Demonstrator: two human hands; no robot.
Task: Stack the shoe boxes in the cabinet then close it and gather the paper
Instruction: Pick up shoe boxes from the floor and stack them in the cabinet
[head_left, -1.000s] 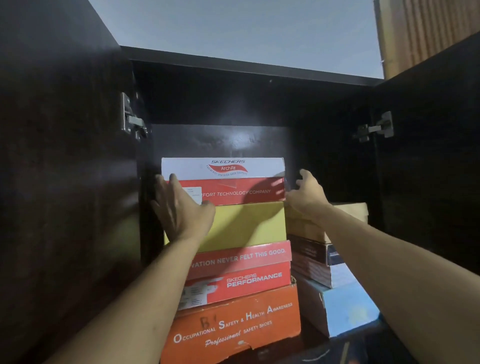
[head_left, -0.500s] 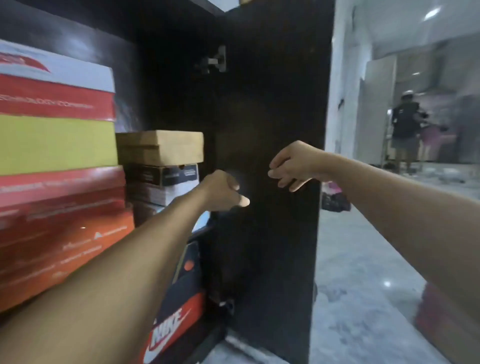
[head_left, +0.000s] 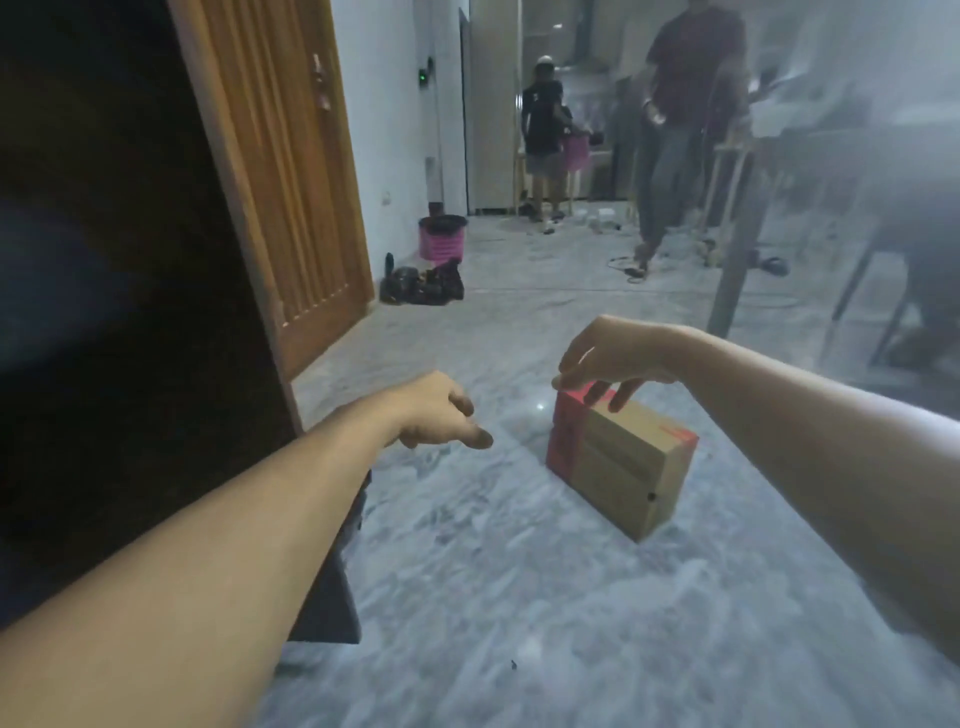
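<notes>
Head view, shoe box: a brown cardboard shoe box with a red far end lies on the marble floor, right of the frame's centre.
Head view, right hand: the right hand reaches down from the right; its fingers are spread and touch the box's red upper end, not yet closed round it.
Head view, left hand: the left hand hovers left of the box, apart from it, fingers loosely curled, holding nothing.
Head view, cabinet: the dark cabinet door fills the left edge.
Handling: likely light and stiff, with smooth faces that could slip; the lid may lift free.
Where to hold: one palm on each short end or under the base, not by the lid alone.
</notes>
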